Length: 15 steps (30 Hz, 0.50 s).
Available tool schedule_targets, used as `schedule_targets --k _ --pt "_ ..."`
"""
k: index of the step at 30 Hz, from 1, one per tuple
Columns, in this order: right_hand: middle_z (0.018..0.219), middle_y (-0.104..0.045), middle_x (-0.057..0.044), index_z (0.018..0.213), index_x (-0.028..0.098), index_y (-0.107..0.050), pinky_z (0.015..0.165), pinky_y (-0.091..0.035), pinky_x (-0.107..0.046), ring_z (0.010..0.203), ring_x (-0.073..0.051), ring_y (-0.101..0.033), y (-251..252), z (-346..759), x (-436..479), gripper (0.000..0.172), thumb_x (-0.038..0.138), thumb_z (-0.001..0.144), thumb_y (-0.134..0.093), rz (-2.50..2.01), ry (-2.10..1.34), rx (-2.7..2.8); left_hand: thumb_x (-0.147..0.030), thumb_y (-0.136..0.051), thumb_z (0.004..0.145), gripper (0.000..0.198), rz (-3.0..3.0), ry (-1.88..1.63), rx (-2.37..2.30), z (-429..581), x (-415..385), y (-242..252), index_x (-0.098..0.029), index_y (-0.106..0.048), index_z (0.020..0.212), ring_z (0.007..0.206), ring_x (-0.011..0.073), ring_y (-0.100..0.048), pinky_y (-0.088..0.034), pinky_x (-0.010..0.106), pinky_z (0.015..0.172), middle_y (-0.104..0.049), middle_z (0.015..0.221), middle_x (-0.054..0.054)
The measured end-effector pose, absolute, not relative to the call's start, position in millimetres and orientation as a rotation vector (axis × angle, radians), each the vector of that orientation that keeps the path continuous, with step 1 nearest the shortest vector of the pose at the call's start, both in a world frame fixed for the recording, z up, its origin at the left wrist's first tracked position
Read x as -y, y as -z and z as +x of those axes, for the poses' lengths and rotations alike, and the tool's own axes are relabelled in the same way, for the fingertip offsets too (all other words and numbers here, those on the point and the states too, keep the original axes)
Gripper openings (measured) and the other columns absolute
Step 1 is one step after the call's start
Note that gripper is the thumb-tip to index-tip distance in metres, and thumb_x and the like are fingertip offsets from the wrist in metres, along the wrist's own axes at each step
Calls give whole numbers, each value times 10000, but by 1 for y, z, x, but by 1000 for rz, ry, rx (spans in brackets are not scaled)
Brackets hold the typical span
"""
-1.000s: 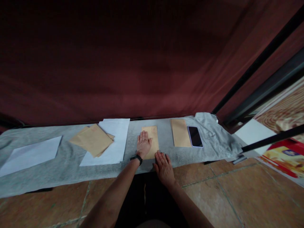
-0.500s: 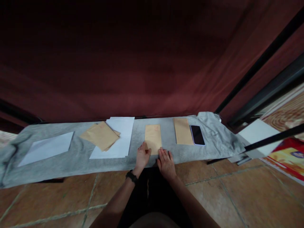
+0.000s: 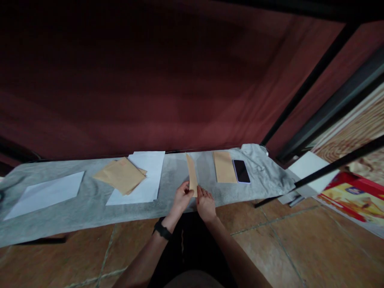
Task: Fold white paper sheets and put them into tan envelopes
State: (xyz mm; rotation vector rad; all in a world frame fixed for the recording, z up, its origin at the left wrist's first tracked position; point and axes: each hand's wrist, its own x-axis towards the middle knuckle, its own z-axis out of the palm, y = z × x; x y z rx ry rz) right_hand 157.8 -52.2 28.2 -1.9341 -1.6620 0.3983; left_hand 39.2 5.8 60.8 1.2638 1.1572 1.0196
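Note:
A brown paper envelope [image 3: 192,175] is tilted up off the cloth, seen narrow and slightly bowed, its near end between my hands. My left hand [image 3: 181,197], with a dark watch on the wrist, pinches the left side of that end. On the right side, my right hand [image 3: 206,205] has its fingers closed on the envelope's edge. To the right lies a stack of brown envelopes [image 3: 225,167], with a phone [image 3: 241,171] beside it. Several more envelopes [image 3: 123,176] lie fanned over white paper sheets [image 3: 151,176] on the left.
A grey cloth [image 3: 60,212] covers the long narrow bench. Another white sheet [image 3: 45,194] lies at its far left. Behind rises a dark red panel [image 3: 168,100]. Black metal bars [image 3: 312,84] and a red and yellow box [image 3: 357,200] are at the right.
The envelope lay flat on the cloth; now it is lifted and turned on edge between both hands. My right hand has closed on it. The view has shifted slightly to the right.

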Motion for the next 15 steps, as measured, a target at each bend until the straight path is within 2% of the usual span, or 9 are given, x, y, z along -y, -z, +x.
schedule_targets --k 2,4,6,7,10,15 --pt "1207 -732 -167 1294 165 -664 926 -502 -374 1071 -287 -702 -31 165 48 366 225 990 -469 -1911 -500 1504 -419 -717 785 500 1261 -1007 -1092 48 0 -70 -138 -676 1197 718 181 -684 -547 276 655 -730 816 39" --pt "953 -771 -128 1040 172 -740 778 -532 -335 863 -257 -731 -30 176 44 336 349 1019 -455 -1818 -656 1269 -530 -655 843 534 1292 -984 -1064 52 2 -75 -140 -681 1207 781 206 -706 -561 293 668 -748 886 80" --pt "684 -707 -56 765 200 -694 649 -539 -309 652 -214 -689 -27 189 40 416 528 968 -538 -1580 -904 911 -560 -625 858 505 1374 -975 -1081 51 3 -71 -147 -713 1135 855 231 -719 -578 325 724 -762 954 111" --pt "605 -659 -23 692 213 -649 613 -546 -307 589 -198 -661 -26 195 39 454 611 905 -600 -1441 -1008 741 -547 -630 850 474 1433 -979 -1107 48 3 -67 -151 -726 1093 877 239 -721 -583 344 761 -767 972 117" --pt "641 -675 -10 749 213 -642 638 -598 -339 600 -191 -668 -24 214 37 519 730 759 -688 -1227 -1115 523 -484 -616 831 386 1600 -959 -1209 36 2 -48 -176 -746 1024 893 249 -725 -582 395 837 -776 998 107" --pt "860 -754 -53 913 220 -668 754 -611 -352 755 -202 -707 -25 241 30 450 636 751 -725 -1083 -1120 345 -434 -545 843 371 1725 -841 -1271 18 6 -23 -184 -749 1026 915 268 -738 -578 437 887 -784 1008 121"
